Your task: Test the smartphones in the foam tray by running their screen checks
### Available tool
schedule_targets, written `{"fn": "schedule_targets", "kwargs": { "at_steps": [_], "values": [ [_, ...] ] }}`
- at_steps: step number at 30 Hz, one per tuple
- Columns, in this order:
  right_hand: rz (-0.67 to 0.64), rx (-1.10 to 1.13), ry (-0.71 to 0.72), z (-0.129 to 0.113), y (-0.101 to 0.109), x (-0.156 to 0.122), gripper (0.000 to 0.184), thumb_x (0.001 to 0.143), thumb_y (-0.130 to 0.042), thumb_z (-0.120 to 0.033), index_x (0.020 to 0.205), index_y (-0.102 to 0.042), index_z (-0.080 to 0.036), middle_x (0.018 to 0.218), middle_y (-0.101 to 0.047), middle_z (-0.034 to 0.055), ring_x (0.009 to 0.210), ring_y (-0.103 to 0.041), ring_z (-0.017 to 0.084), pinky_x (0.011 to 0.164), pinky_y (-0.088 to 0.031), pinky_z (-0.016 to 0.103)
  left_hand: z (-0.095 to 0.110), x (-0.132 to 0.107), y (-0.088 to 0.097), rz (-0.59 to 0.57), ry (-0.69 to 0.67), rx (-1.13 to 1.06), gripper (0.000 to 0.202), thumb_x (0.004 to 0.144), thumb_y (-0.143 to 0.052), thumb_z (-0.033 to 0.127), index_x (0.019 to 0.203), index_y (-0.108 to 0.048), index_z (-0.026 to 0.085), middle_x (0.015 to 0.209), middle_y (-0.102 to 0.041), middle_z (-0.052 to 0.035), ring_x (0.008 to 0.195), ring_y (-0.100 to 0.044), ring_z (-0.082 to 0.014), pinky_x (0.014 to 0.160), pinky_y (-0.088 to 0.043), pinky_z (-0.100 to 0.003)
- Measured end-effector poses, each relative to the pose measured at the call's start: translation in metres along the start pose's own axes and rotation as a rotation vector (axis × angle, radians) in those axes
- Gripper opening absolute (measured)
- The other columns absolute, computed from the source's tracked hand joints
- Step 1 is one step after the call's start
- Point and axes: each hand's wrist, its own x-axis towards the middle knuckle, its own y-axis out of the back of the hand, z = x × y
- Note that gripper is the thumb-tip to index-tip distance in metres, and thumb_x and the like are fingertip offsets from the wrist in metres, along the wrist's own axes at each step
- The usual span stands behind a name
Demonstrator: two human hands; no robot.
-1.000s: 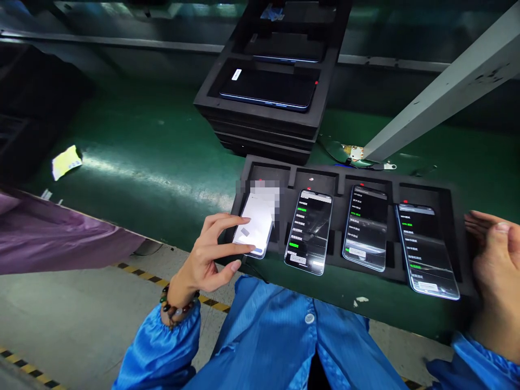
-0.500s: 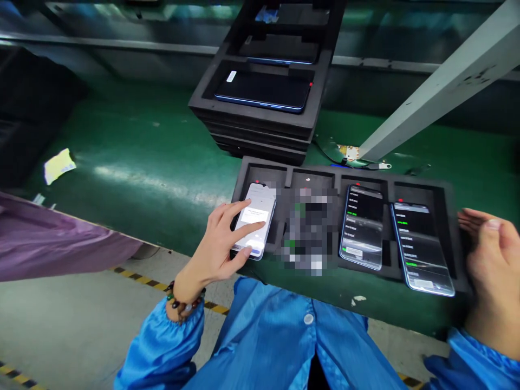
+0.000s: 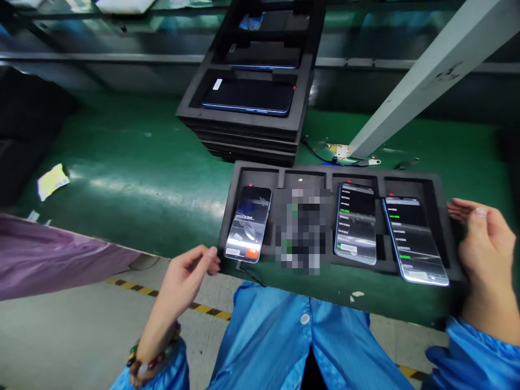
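Note:
A black foam tray [image 3: 280,170] lies on the bench in front of me. In its left slot rests a phone [image 3: 248,225] with a dark screen, light text and an orange patch; a thin cable [image 3: 249,272] shows at its lower end. My left hand [image 3: 190,279] is just left of that phone, off it, fingers loosely curled together with nothing visible in them. Two more lit phones lie at the right, a middle one [image 3: 355,223] and a tilted one [image 3: 416,241]. My right hand [image 3: 487,244] is at the tray's right end, fingers stretched and thumb apart, holding nothing. The second slot is blurred by pixels.
Behind the tray stands a stack of black foam trays [image 3: 239,122] with phones [image 3: 247,96] in the top one. A slanted white post [image 3: 406,92] rises at the right, by a cable connector [image 3: 369,162]. A yellow packet [image 3: 52,181] and purple cloth [image 3: 52,254] are at the left.
My left hand has lifted off the left phone and drawn back left, its spread fingers now curled. That phone's screen went from white to dark. My right hand stays beside the tray.

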Motion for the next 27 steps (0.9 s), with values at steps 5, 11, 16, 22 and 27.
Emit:
{"fn": "schedule_targets", "kwargs": {
  "at_steps": [5, 11, 16, 22, 27],
  "values": [
    [-0.009, 0.001, 0.014, -0.005, -0.003, -0.001, 0.061, 0.1, -0.056, -0.079, 0.113, -0.078, -0.023, 0.118, -0.08, 0.0178, 0.11, -0.079, 0.033, 0.111, -0.058, 0.06, -0.004, -0.021, -0.023, -0.254, 0.276, -0.381, 0.053, 0.088, -0.083, 0.066, 0.113, -0.085, 0.019, 0.115, -0.084, -0.0142, 0.111, -0.081, -0.0308, 0.104, -0.065, -0.04],
    [-0.107, 0.0, -0.008, -0.013, -0.002, 0.006, 0.061, 0.103, -0.049, -0.075, 0.118, -0.072, -0.02, 0.123, -0.078, 0.0211, 0.112, -0.077, 0.031, 0.108, -0.059, 0.052, -0.002, -0.023, -0.055, -0.222, 0.324, -0.626, 0.048, 0.084, -0.087, 0.062, 0.1, -0.088, 0.016, 0.116, -0.084, -0.0193, 0.108, -0.081, -0.0336, 0.098, -0.069, -0.042],
    [-0.231, -0.047, 0.064, -0.035, 0.0, 0.044, 0.054, 0.1, -0.06, -0.071, 0.119, -0.075, -0.023, 0.124, -0.08, 0.0149, 0.111, -0.076, 0.029, 0.105, -0.06, 0.048, 0.0, -0.02, -0.061, -0.167, 0.315, -0.599, 0.04, 0.081, -0.087, 0.062, 0.091, -0.089, 0.024, 0.102, -0.085, -0.0132, 0.098, -0.082, -0.0327, 0.091, -0.07, -0.038],
    [-0.536, -0.178, 0.414, -0.083, -0.042, 0.093, 0.041, 0.104, -0.06, -0.06, 0.111, -0.08, -0.025, 0.117, -0.081, 0.0114, 0.112, -0.073, 0.033, 0.104, -0.057, 0.054, -0.005, -0.016, -0.063, -0.118, 0.333, -0.548, 0.034, 0.078, -0.088, 0.061, 0.08, -0.085, 0.027, 0.093, -0.083, -0.0093, 0.095, -0.081, -0.0335, 0.086, -0.071, -0.04],
    [-0.623, -0.184, 0.518, -0.085, -0.07, 0.098, 0.047, 0.105, -0.054, -0.065, 0.099, -0.079, -0.026, 0.103, -0.078, 0.0104, 0.102, -0.069, 0.031, 0.101, -0.055, 0.053, -0.004, -0.02, -0.074, 0.001, 0.349, -0.554, 0.033, 0.076, -0.087, 0.062, 0.074, -0.08, 0.03, 0.085, -0.081, -0.0049, 0.089, -0.081, -0.0329, 0.081, -0.071, -0.042]
  ]
}}
